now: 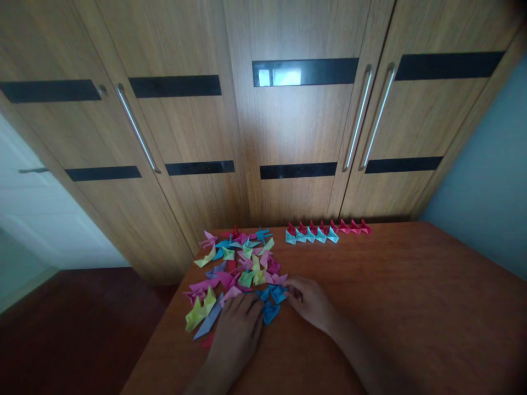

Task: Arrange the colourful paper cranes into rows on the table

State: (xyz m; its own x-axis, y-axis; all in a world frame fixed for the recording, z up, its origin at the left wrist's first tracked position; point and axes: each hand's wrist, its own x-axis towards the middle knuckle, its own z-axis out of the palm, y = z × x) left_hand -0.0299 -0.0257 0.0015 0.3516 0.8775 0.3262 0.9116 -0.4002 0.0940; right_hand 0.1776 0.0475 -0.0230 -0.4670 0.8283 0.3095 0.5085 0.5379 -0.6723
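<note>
Many folded paper pieces in pink, yellow, green, blue and red lie in a loose pile on the left of the wooden table point(370, 296). My left hand point(241, 323) rests palm down at the pile's near edge, its fingers close together beside blue folded pieces point(270, 312); what is under them is hidden. On the right of those pieces, my right hand point(308, 302) has thumb and forefinger curled at the edge of a blue piece point(278, 293). A yellow piece point(195, 314) and a lilac piece point(209, 318) lie left of my left hand.
Towards the table's back edge stand a row of light blue folded pieces point(312, 236) and, behind it, a row of red ones point(354, 226). Wooden wardrobe doors point(296, 126) rise behind the table. A white door point(45, 203) is at the left.
</note>
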